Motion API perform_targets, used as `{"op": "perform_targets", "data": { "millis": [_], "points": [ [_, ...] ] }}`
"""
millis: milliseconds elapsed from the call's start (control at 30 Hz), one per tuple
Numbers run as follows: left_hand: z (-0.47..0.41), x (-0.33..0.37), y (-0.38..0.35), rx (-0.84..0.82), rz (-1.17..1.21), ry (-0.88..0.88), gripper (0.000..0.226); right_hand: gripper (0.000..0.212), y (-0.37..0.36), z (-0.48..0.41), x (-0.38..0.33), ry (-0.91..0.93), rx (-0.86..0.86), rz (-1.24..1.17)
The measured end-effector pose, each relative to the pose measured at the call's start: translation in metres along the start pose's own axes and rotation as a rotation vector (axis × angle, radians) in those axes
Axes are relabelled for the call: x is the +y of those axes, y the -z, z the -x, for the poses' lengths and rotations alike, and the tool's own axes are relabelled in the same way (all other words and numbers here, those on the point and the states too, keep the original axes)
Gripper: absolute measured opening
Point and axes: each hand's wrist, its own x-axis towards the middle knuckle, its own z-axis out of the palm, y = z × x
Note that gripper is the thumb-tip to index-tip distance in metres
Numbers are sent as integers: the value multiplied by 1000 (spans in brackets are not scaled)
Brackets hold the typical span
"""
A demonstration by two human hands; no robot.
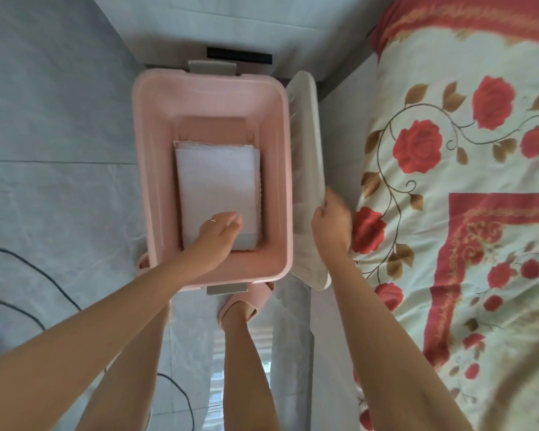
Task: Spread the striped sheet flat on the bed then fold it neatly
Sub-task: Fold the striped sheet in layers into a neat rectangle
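Grey tile floor, black cable on it at left. Bed with rose-print cover at right. Pink bin stood on the floor beside the bed, holding only the folded sheet. Sheet lay flat on the bin bottom, toward the near end, long axis running near-to-far along the bin's long side. Stripes not discernible. Left hand rested on the sheet's near end, fingers relaxed. Right hand gripped the white lid, on edge between bin and bed.

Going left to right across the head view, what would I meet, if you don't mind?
Black floor cable, left wall of the pink plastic bin, folded white sheet inside it, white plastic lid, rose-patterned bed cover.
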Motion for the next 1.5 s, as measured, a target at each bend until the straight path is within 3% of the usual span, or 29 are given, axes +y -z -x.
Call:
{"op": "perform_targets", "data": {
  "millis": [100, 267, 467, 567, 667, 733, 767, 833, 933, 1033, 1200, 1367, 1500],
  "points": [
    [11, 14, 4, -97, 69, -53, 44, 56, 14, 31, -24, 147, 154, 124],
    [16, 32, 11, -131, 279, -113, 42, 55, 17, 87, -65, 202, 431, 111],
    [24, 56, 21, -142, 1030, 102, 48, 66, -14, 115, -100, 228, 361, -5],
    [25, 49, 38, 99, 851, 83, 35, 55, -31, 118, -119, 248, 291, -102],
    [17, 20, 57, 353, 797, 117, 14, 53, -36, 126, -126, 474, 53, -195],
    [12, -3, 70, 417, 834, 155, 24, 58, -38, 122, -114, 546, -59, -238],
    [10, -15, 76, 447, 823, 168, 29, 58, -39, 117, -104, 479, -45, -241],
    [4, -36, 85, 535, 759, 193, 25, 61, -42, 100, -79, 177, 7, -199],
    [-11, -68, 91, 655, 593, 249, 21, 74, -49, 68, -45, -239, -201, -181],
    [-25, -89, 86, 660, 442, 270, 33, 88, -57, 46, -29, -435, -437, -388],
    [-32, -94, 61, 598, 265, 249, 65, 92, -74, 38, -28, -402, -444, -318],
    [-33, -101, 56, 560, 138, 334, 70, 93, -81, 37, -27, -414, -462, -233],
    [-36, -106, 69, 543, 57, 305, 56, 95, -80, 30, -31, -444, -556, -188]
  ]
}}
